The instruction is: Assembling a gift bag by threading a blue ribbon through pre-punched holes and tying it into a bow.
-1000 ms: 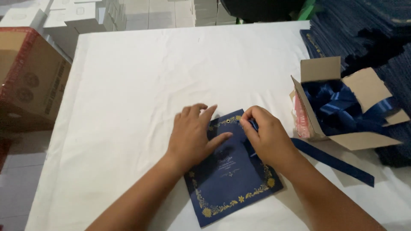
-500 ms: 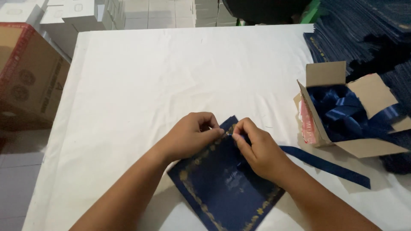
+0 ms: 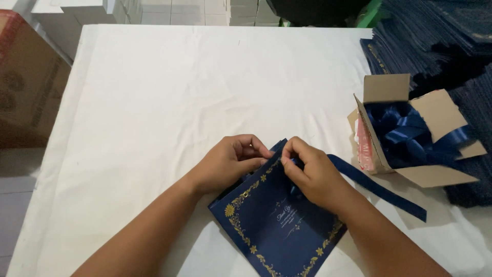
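Note:
A dark blue paper bag (image 3: 271, 220) with a gold floral border lies flat on the white table (image 3: 169, 92), its mouth pointing away from me. My left hand (image 3: 228, 163) pinches the bag's top edge on the left. My right hand (image 3: 312, 174) pinches the same edge, fingers closed on a dark blue satin ribbon (image 3: 382, 189) that trails off to the right across the cloth. The ribbon's end under my fingers is hidden.
An open cardboard box (image 3: 410, 131) full of blue ribbons stands at the right. Stacks of flat dark blue bags (image 3: 441, 41) fill the far right. A large brown carton (image 3: 28, 87) stands left of the table, white boxes (image 3: 82, 6) behind it.
The bag has turned and slid nearer to me. Both hands went from lying flat on it to pinching its top edge, the right one now gripping the ribbon.

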